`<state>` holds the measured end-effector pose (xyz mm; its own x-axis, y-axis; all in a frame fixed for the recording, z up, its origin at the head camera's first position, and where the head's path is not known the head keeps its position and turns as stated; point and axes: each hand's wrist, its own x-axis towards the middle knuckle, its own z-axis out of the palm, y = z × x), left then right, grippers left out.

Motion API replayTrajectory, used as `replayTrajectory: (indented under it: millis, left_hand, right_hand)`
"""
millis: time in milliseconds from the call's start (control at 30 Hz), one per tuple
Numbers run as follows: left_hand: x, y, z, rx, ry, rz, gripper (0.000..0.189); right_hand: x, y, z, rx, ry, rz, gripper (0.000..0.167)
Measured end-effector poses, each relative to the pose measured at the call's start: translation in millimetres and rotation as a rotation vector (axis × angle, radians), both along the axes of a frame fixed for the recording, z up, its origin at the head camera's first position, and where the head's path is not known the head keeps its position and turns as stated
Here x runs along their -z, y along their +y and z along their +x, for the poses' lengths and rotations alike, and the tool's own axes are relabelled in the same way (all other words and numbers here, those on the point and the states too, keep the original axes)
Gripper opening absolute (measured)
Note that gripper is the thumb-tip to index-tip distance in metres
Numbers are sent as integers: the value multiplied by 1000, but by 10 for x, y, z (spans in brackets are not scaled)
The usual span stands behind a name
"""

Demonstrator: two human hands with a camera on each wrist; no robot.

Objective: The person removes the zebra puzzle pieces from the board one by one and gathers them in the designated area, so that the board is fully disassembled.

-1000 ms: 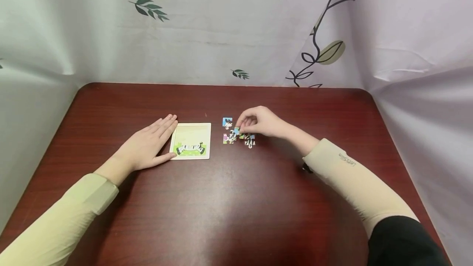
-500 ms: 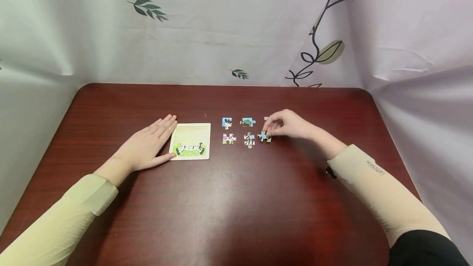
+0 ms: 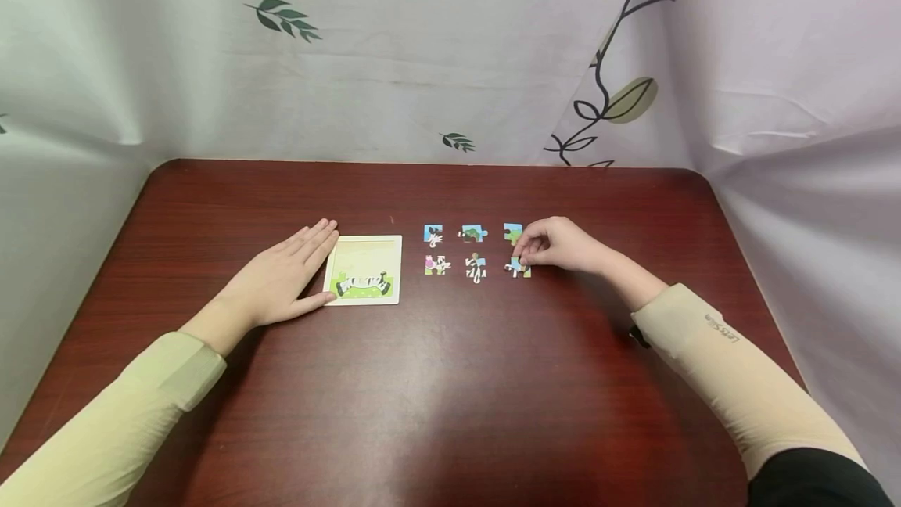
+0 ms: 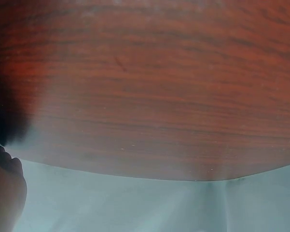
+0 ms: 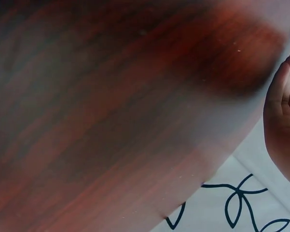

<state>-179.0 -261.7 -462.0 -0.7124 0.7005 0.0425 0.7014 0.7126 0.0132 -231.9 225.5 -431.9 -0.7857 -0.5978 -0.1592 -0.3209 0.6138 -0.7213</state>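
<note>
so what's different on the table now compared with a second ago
The right hand moved right, carrying a puzzle piece to the near right corner of the group; its fingers are still on it. The left hand and the tray it touches stayed put.

A glossy red-brown table point(image 3: 394, 397) with rounded corners stands before pale drapes point(image 3: 394, 61) printed with leaves point(image 3: 632, 100).

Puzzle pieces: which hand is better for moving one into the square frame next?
Probably the right hand: it pinches the lower-right piece, and the other pieces lie close by. The left hand lies flat at the left edge of the frame, away from the pieces, so it might steady that.
</note>
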Motion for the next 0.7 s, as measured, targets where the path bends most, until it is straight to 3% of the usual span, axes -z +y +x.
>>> replayTrajectory:
  millis: [700]
  left_hand:
    - [-9,-10,-7,13,6,-12,101]
  right_hand:
    - [39,29,95,11,65,58,13]
